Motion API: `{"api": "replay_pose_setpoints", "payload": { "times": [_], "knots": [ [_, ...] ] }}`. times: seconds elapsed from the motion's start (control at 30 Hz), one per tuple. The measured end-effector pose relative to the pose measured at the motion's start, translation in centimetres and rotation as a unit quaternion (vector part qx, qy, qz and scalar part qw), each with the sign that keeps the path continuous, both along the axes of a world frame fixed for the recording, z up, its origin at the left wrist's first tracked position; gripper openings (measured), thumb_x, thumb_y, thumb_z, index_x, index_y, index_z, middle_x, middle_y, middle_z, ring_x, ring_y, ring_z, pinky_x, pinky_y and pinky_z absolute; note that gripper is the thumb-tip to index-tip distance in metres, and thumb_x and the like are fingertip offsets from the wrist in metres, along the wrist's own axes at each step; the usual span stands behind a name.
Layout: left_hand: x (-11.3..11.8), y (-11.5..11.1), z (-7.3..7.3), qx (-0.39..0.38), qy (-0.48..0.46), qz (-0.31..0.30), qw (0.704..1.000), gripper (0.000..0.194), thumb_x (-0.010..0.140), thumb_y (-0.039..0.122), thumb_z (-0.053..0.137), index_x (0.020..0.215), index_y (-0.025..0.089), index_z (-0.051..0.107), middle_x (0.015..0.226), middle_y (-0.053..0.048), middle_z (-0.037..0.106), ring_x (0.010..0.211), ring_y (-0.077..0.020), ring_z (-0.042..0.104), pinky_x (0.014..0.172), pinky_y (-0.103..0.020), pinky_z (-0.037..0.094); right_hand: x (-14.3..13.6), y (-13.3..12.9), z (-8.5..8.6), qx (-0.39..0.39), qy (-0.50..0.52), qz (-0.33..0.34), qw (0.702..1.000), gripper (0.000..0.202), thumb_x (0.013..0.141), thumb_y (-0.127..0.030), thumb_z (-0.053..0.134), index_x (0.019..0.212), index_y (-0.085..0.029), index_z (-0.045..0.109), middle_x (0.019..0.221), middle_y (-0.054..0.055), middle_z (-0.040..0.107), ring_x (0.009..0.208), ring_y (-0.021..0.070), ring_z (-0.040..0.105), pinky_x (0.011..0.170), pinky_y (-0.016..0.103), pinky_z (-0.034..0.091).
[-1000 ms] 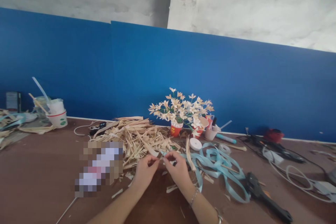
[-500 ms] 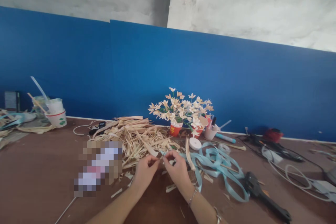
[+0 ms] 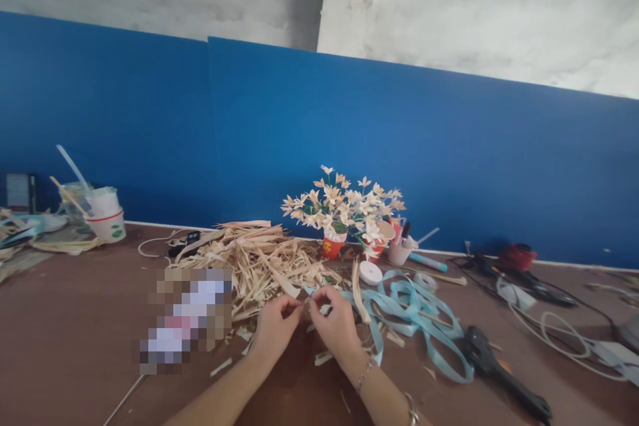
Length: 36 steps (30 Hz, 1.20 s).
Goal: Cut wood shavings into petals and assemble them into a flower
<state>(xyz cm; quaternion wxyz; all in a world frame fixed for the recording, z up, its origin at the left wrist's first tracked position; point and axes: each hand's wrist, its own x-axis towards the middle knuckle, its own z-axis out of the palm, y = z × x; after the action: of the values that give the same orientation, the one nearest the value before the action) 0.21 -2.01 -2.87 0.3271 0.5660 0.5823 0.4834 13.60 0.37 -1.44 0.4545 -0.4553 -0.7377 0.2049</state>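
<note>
Close together above the brown table, my left hand point(image 3: 278, 325) and my right hand point(image 3: 333, 321) are both closed in a pinch, fingertips nearly touching. What lies between the fingertips is too small to name. Just beyond them spreads a heap of dry, straw-coloured husk strips point(image 3: 259, 259). A tangle of light blue ribbon point(image 3: 407, 309) lies to the right of my right hand, with a long pale strip point(image 3: 358, 293) beside it. Small husk scraps point(image 3: 222, 367) are scattered on the table around my wrists.
Pale husk-like flowers point(image 3: 344, 203) stand in a red cup point(image 3: 331, 246) at the back. Rightward are a white roll point(image 3: 371, 273), a black glue gun-like tool point(image 3: 504, 373) and white cables point(image 3: 564, 339). A white cup point(image 3: 107, 223) stands left; a blurred-out object point(image 3: 184, 323) lies nearer.
Both hands keep their pinch in nearly the same place. The whole view has shifted very slightly.
</note>
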Motion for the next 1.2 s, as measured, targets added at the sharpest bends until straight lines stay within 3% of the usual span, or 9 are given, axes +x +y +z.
{"api": "replay_pose_setpoints", "payload": {
  "times": [0.13,0.33,0.57,0.83,1.2],
  "knots": [
    [0.0,0.1,0.2,-0.012,-0.02,-0.007,1.0,0.02,0.07,0.031,0.051,0.063,0.016,0.062,0.06,-0.001,0.064,0.06,-0.0168,0.058,0.057,-0.025,0.042,0.2,-0.1,0.1,0.002,0.002,0.001,1.0,0.004,0.073,-0.021,0.052,0.072,-0.017,0.053,0.069,0.003,0.059,0.067,0.0163,0.057,0.065,0.027,0.046],
    [-0.1,0.1,0.3,-0.028,-0.051,-0.022,0.998,0.021,0.071,0.032,0.051,0.066,0.015,0.062,0.06,-0.002,0.064,0.059,-0.0166,0.058,0.058,-0.025,0.042,1.3,0.5,0.2,-0.007,0.065,0.02,0.998,0.022,0.083,-0.027,0.044,0.097,-0.018,0.058,0.094,0.007,0.062,0.087,0.0185,0.057,0.076,0.03,0.045],
    [0.1,0.0,0.5,-0.024,-0.065,-0.054,0.996,0.019,0.071,0.031,0.052,0.064,0.015,0.06,0.059,-0.002,0.064,0.059,-0.0164,0.058,0.059,-0.025,0.042,2.0,1.2,0.4,-0.036,0.063,0.11,0.991,0.015,0.081,-0.025,0.05,0.084,-0.019,0.063,0.087,0.005,0.062,0.085,0.0182,0.057,0.072,0.028,0.045],
    [0.1,-0.1,0.4,-0.009,-0.109,-0.07,0.992,0.028,0.07,0.029,0.055,0.091,0.012,0.061,0.065,-0.003,0.066,0.063,-0.0168,0.06,0.062,-0.027,0.045,2.0,1.1,0.7,-0.049,0.063,0.107,0.991,0.015,0.08,-0.028,0.051,0.07,-0.018,0.056,0.076,0.002,0.057,0.077,0.0163,0.054,0.073,0.027,0.041],
    [0.2,-0.2,0.5,-0.011,-0.075,-0.073,0.994,0.021,0.071,0.027,0.052,0.081,0.014,0.064,0.056,0.0,0.062,0.057,-0.0151,0.057,0.059,-0.025,0.044,2.0,0.8,1.1,-0.043,0.053,0.105,0.992,0.016,0.081,-0.026,0.051,0.068,-0.018,0.055,0.073,0.001,0.055,0.073,0.0151,0.053,0.069,0.026,0.041]
  ]
}}
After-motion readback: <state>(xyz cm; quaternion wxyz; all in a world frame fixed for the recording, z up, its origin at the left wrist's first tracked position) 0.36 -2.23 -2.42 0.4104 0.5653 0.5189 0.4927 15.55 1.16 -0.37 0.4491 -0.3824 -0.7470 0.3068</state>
